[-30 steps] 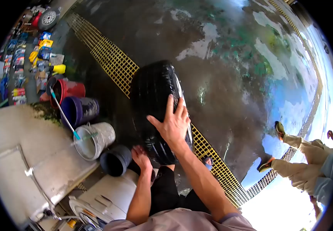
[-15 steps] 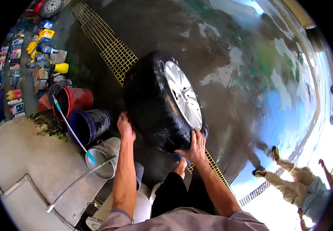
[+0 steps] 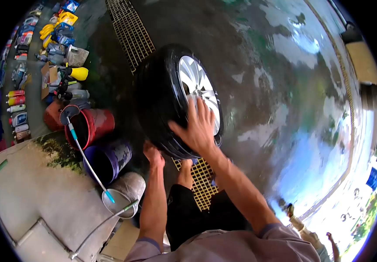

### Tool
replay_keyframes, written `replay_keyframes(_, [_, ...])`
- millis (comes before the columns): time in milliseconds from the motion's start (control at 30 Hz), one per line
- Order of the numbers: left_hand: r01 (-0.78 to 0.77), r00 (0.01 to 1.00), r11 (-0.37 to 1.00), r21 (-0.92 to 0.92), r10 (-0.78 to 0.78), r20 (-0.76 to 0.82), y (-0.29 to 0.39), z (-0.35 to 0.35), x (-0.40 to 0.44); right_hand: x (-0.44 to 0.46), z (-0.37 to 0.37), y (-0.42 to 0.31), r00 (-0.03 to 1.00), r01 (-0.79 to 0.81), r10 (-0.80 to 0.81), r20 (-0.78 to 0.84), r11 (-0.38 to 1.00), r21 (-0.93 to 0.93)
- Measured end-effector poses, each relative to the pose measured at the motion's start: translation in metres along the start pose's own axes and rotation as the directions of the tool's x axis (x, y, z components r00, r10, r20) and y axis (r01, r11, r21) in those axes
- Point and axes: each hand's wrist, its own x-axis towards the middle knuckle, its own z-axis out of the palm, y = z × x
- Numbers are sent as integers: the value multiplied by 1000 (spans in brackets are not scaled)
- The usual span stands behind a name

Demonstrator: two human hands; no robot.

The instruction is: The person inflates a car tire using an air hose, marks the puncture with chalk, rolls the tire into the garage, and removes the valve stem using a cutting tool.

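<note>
A car wheel (image 3: 164, 100) stands tilted on the wet floor in front of me, its black tyre glossy and its silver spoked rim (image 3: 193, 76) facing right. My right hand (image 3: 197, 129) lies over the lower sidewall and rim with its fingers spread; it appears to touch the wheel, though blur softens the fingertips. At the tyre's lower left edge is my left hand (image 3: 153, 153), its fingers curled in against the rubber. Whatever those fingers hold, if anything, is hidden. One of my feet (image 3: 185, 174) shows just below the tyre.
To the left stand a red bucket (image 3: 99, 124), a purple bucket (image 3: 114, 159) and a whitish bucket (image 3: 129, 187), with a long-handled brush (image 3: 86, 159) across them. Several bottles line the far left. A yellow drain grate (image 3: 201, 183) runs beneath. Another person (image 3: 306, 233) is at lower right.
The wheel stands more upright and sits slightly further left. My right hand has moved from the tyre's bottom edge up onto the rim face, fingers opening. My left hand has shifted slightly right and down.
</note>
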Motion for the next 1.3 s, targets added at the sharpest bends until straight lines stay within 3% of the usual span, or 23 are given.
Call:
replay_keyframes(100, [-87,996,992,-94,88,10,100,57,65,-32,49,32,989,40,-31,147,998,-58])
replay_keyframes(167, [-91,992,982,-164,104,73,154,88,109,16,74,42,978,181,-192,-78,974,-136])
replay_keyframes(233, [-209,963,959,-192,236,129,180,114,164,101,81,17,929,266,-300,-218,949,-172])
replay_keyframes(300, [-158,944,949,-273,227,241,212,139,213,182,76,-15,937,210,-282,-205,925,-316])
replay_keyframes(367, [-69,954,924,-377,172,248,258,178,235,267,76,-58,972,78,-133,-196,960,-267])
replay_keyframes(400, [-53,961,946,-320,135,240,273,189,242,310,77,-77,983,43,-91,-161,959,-281])
replay_keyframes(433, [-67,967,991,-117,93,235,286,199,244,357,80,-94,989,5,-49,-141,956,-295])
replay_keyframes(500, [-52,984,992,-119,71,163,281,227,233,448,85,-129,995,-82,94,15,927,-366])
replay_keyframes(533, [-55,991,993,-108,68,119,273,240,224,489,83,-134,994,29,12,112,936,-350])
replay_keyframes(567, [-60,994,994,-93,68,81,263,250,222,523,77,-130,978,128,-113,176,989,-73])
replay_keyframes(633, [-46,992,976,-214,69,101,237,262,243,548,56,-124,982,176,-183,36,973,148])
replay_keyframes(700, [-66,990,988,-138,82,113,251,272,264,523,78,-46,976,217,-218,13,975,53])
replay_keyframes(767, [-16,999,993,-113,22,49,289,288,297,495,85,-37,944,327,-328,-33,944,-40])
replay_keyframes(867, [-43,986,993,-114,61,158,322,319,360,552,109,-64,979,171,-184,-87,976,-137])
replay_keyframes(900, [-27,992,990,-136,44,119,339,338,380,597,115,-87,977,177,-190,-94,976,-130])
replay_keyframes(967, [-174,978,979,103,160,135,355,364,428,681,114,-138,999,44,-40,19,961,-273])
replay_keyframes(1033, [-311,950,940,140,314,2,387,396,467,776,126,-198,996,-65,82,46,954,-294])
replay_keyframes(1067, [-191,982,981,-40,191,-4,415,408,496,824,140,-213,994,-85,103,45,951,-298])
replay_keyframes(1100, [-139,989,986,-92,142,29,447,421,524,869,152,-225,991,-98,121,55,947,-305])
replay_keyframes(1167, [-92,987,992,-83,102,121,520,449,587,942,157,-233,996,-54,67,66,982,-180])
replay_keyframes(1233, [-85,983,995,44,77,165,580,467,626,954,165,-214,995,99,-102,19,989,109])
replay_keyframes(1267, [-60,989,996,67,50,139,591,459,636,936,162,-207,995,65,-77,68,984,165])
replay_keyframes(1300, [-78,985,996,-30,82,153,612,468,666,920,172,-182,997,8,-24,72,976,216])
